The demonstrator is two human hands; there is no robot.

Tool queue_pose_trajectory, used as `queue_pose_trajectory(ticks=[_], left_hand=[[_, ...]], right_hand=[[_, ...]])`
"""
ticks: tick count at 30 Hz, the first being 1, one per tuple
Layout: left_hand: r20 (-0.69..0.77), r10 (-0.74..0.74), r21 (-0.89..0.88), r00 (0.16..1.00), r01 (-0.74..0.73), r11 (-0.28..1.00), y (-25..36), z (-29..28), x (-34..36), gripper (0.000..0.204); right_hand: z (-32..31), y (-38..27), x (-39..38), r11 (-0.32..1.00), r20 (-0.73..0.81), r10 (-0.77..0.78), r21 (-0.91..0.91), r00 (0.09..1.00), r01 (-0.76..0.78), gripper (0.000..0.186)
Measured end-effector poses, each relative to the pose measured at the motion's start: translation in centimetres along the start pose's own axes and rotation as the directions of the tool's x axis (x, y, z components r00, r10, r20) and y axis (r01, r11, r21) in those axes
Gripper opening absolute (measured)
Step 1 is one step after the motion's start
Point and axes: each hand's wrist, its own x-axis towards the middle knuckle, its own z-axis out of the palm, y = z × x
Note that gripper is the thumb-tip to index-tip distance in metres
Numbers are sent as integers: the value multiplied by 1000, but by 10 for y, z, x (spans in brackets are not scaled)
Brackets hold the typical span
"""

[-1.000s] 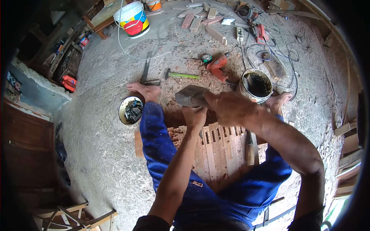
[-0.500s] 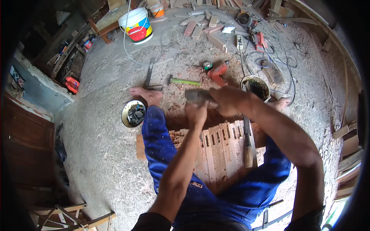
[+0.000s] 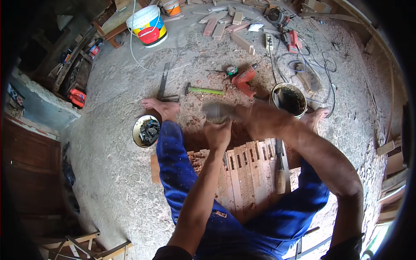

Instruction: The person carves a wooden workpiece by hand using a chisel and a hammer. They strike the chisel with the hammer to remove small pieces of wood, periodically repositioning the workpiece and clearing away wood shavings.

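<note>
My right hand is closed around a greyish mallet, blurred by motion, whose head is over my left fist. My left hand is closed around an upright tool, apparently a chisel, mostly hidden by the fingers. Under that hand, several pale wooden slats lie side by side between my legs, with narrow dark slots cut near their far ends and shavings on top. Another chisel, with a wooden handle, rests on the slats' right side.
A green-handled hammer and a red power drill lie ahead on the floor. Tubs of metal parts and dark contents stand by my feet. Farther off are cables, a paint bucket and wood offcuts.
My view has shifted slightly. My right hand and the mallet are more blurred now, still close above my left fist. My left hand keeps its grip over the slats.
</note>
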Motion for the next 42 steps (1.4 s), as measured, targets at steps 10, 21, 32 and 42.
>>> queue_pose_trajectory(ticks=[10,21,32,42], left_hand=[[6,27,-127,1000,-26,992,-28,6,12,15],[135,-436,112,890,423,899,-57,16,39,24],[430,-768,228,475,766,601,-120,49,77,29],[172,-3,-412,985,75,908,128,-44,47,17]], right_hand=[[63,18,-13,988,-451,-75,-153,889,5,53],[196,-73,-169,-243,230,426,961,875,-134,50],[248,-76,-213,-525,501,317,800,805,-291,40],[263,-76,-202,496,-9,597,790,802,-360,67]])
